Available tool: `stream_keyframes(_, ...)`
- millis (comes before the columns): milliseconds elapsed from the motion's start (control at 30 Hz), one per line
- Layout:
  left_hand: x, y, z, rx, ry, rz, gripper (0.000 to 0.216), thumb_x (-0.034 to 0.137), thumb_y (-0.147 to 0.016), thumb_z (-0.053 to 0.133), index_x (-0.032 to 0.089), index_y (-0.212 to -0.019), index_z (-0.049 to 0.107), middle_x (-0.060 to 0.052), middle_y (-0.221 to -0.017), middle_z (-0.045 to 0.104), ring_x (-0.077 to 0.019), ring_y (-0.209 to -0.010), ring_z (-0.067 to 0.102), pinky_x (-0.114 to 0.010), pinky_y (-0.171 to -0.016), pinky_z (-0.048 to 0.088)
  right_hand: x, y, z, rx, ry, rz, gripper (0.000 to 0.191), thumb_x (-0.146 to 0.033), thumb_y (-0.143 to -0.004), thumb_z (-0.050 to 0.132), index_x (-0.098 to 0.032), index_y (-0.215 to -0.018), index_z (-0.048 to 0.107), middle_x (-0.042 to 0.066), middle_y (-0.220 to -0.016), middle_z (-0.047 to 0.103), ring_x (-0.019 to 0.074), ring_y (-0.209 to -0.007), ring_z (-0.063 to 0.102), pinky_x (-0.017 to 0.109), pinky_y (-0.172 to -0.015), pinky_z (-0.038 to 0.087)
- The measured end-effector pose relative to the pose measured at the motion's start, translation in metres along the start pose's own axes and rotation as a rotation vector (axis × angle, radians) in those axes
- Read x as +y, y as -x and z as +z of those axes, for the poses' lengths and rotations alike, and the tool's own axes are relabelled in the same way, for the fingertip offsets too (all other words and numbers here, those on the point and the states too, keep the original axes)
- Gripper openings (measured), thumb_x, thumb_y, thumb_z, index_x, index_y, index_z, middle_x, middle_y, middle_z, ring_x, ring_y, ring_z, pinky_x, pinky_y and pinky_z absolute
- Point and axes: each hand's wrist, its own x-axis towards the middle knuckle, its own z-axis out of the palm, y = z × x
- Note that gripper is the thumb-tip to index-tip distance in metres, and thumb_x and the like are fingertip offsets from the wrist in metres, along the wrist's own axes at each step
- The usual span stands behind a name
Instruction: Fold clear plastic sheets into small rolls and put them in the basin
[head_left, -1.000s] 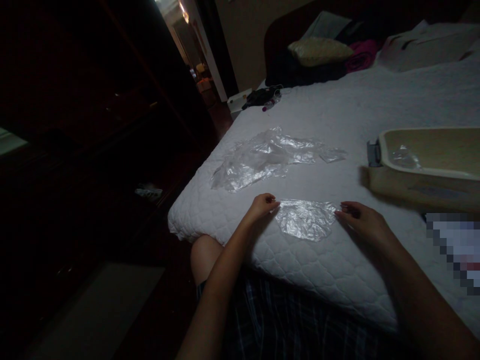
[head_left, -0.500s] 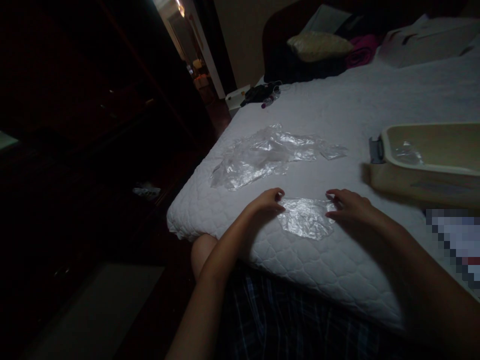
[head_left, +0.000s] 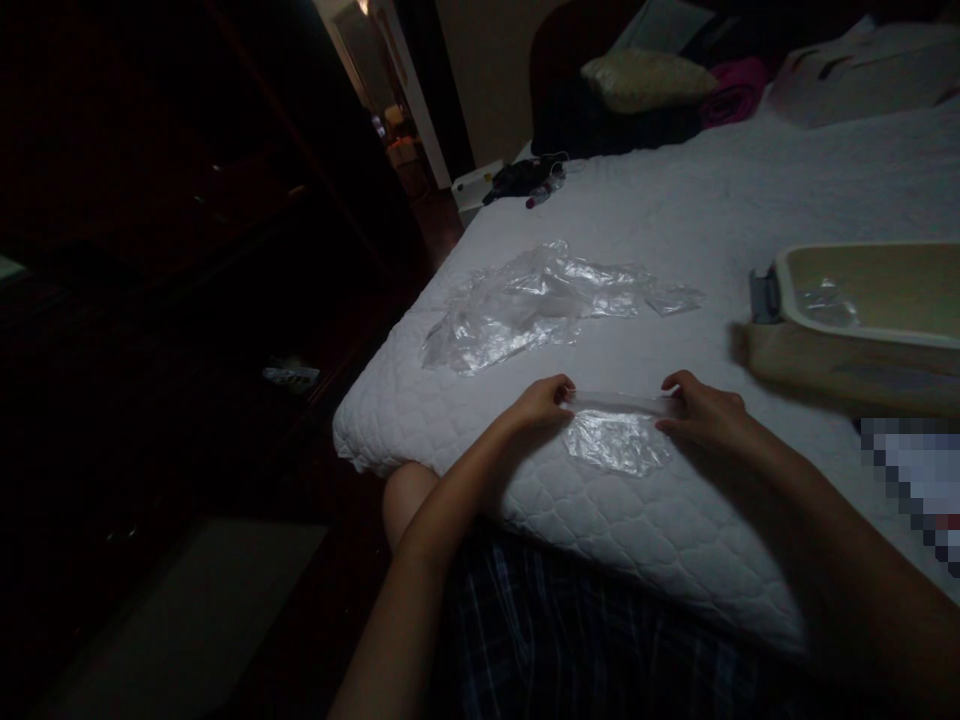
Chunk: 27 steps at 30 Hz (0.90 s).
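Observation:
A small clear plastic bag (head_left: 619,443) is stretched between my hands over the near edge of the bed. My left hand (head_left: 546,402) pinches its upper left corner. At the upper right corner, my right hand (head_left: 699,408) has its thumb and fingers closed on the bag. The bag's top edge is pulled fairly straight, and its crinkled lower part hangs against the quilted cover. Just beyond my hands lies a spread of loose clear plastic bags (head_left: 517,305), flat and overlapping on the bed.
A cream plastic bin (head_left: 847,360) with a grey handle stands at the right, some clear plastic inside. The white quilted bed (head_left: 645,540) fills the middle. Farther back are a pillow (head_left: 649,80), a pink roll (head_left: 735,90) and a pale box (head_left: 862,80). Dark floor lies left.
The bag's top edge is now raised and drawn straight, showing a smooth strip between my hands. The fingers of both hands have closed more on its corners. The view has shifted slightly.

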Motion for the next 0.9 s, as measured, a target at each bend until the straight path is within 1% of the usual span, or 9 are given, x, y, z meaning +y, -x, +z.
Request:
stream_keyframes(67,0.0,0.001,0.001,0.01,-0.004,0.025,0.043,0.009,-0.064,0.066,0.014,-0.106,0.061,0.002,-0.079,0.058,-0.0109,-0.072,0.053,-0.023,-0.07,0.042,-0.001,0.002,-0.001,0.006,-0.044,-0.018,0.05,-0.033,-0.061,0.065,-0.02,-0.108,0.054,0.008,-0.087,0.068,0.0286,-0.082,0.064,0.041,-0.073,0.042)
stream_keyframes(100,0.0,0.001,0.002,0.018,-0.015,0.038,0.044,0.009,-0.065,0.065,0.014,-0.108,0.06,0.002,-0.079,0.058,-0.011,-0.073,0.053,-0.023,-0.07,0.043,-0.002,0.003,-0.002,0.009,-0.057,-0.04,0.048,-0.033,-0.063,0.064,-0.02,-0.109,0.055,0.008,-0.088,0.067,0.028,-0.083,0.064,0.04,-0.073,0.043)
stream_keyframes(167,0.0,0.002,0.004,0.043,-0.058,0.073,0.042,0.009,-0.068,0.063,0.015,-0.109,0.061,0.001,-0.082,0.059,-0.0117,-0.074,0.054,-0.024,-0.073,0.044,-0.003,0.007,-0.004,0.033,-0.061,-0.116,0.037,-0.032,-0.068,0.061,-0.021,-0.103,0.059,0.008,-0.089,0.067,0.026,-0.081,0.064,0.039,-0.073,0.044)
stream_keyframes(267,-0.002,0.006,0.005,0.098,-0.153,0.171,0.032,0.011,-0.071,0.061,0.015,-0.103,0.064,-0.003,-0.09,0.06,-0.0143,-0.082,0.055,-0.028,-0.079,0.046,-0.005,0.017,-0.004,0.132,-0.013,-0.246,0.02,-0.03,-0.076,0.055,-0.02,-0.092,0.063,0.009,-0.09,0.065,0.0238,-0.077,0.062,0.039,-0.073,0.045)
stream_keyframes(400,-0.004,0.019,0.006,0.147,-0.275,0.368,0.015,0.013,-0.079,0.057,0.013,-0.092,0.064,-0.007,-0.096,0.061,-0.0172,-0.092,0.056,-0.031,-0.086,0.046,-0.012,0.034,0.001,0.268,0.087,-0.397,0.016,-0.023,-0.082,0.049,-0.019,-0.09,0.063,0.01,-0.091,0.065,0.0234,-0.079,0.061,0.042,-0.078,0.043)
stream_keyframes(567,-0.01,0.034,0.011,0.189,-0.574,0.547,0.014,0.014,-0.084,0.05,0.015,-0.091,0.062,-0.009,-0.098,0.064,-0.0189,-0.095,0.057,-0.033,-0.084,0.046,-0.023,0.054,0.001,0.366,0.253,-0.593,0.019,-0.012,-0.082,0.045,-0.018,-0.091,0.06,0.009,-0.094,0.067,0.023,-0.086,0.062,0.049,-0.094,0.034)
stream_keyframes(733,-0.023,0.042,0.018,0.276,-0.888,0.813,0.016,0.016,-0.09,0.045,0.017,-0.086,0.061,-0.007,-0.094,0.066,-0.0175,-0.088,0.059,-0.033,-0.079,0.046,-0.029,0.064,-0.001,0.502,0.448,-0.815,0.024,-0.006,-0.086,0.042,-0.018,-0.083,0.062,0.007,-0.086,0.07,0.0203,-0.079,0.062,0.044,-0.095,0.032)
stream_keyframes(800,-0.024,0.043,0.019,0.277,-0.972,0.907,0.019,0.015,-0.092,0.043,0.018,-0.084,0.06,-0.006,-0.091,0.067,-0.0162,-0.084,0.059,-0.032,-0.078,0.046,-0.03,0.067,-0.001,0.522,0.494,-0.839,0.025,-0.007,-0.088,0.041,-0.019,-0.081,0.062,0.006,-0.085,0.07,0.0196,-0.078,0.062,0.043,-0.096,0.032)
stream_keyframes(900,-0.024,0.045,0.019,0.262,-1.019,0.984,0.022,0.015,-0.093,0.04,0.018,-0.083,0.059,-0.005,-0.091,0.067,-0.0153,-0.083,0.06,-0.031,-0.078,0.047,-0.031,0.072,0.001,0.511,0.497,-0.834,0.025,-0.008,-0.088,0.042,-0.019,-0.08,0.063,0.007,-0.086,0.071,0.02,-0.08,0.061,0.044,-0.097,0.033)
